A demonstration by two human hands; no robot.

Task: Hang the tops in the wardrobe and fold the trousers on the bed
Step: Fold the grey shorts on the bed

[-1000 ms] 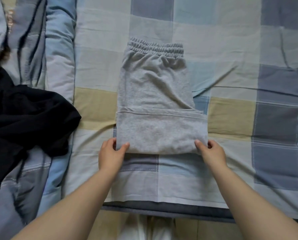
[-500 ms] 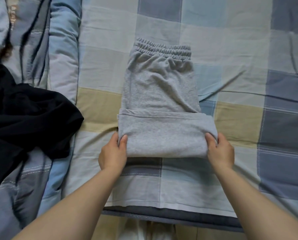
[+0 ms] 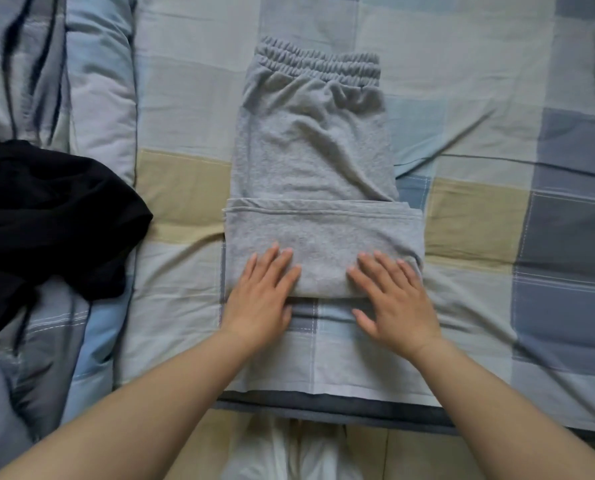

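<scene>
Trousers [image 3: 316, 188] on bed [image 3: 479, 98] — garment [image 3: 46, 216] left.

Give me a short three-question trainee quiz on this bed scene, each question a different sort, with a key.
1. True or false: both hands lie flat on the grey trousers.
2. Multiple choice: the black garment lies (a) on top of the trousers, (b) apart from them, toward the left hand's side, (c) beyond the waistband.
3. Fill in: the trousers' elastic waistband is at the ___ end from the person.

Key
1. True: the left hand and right hand press with straight fingers on the folded-up lower part.
2. b
3. far
</scene>
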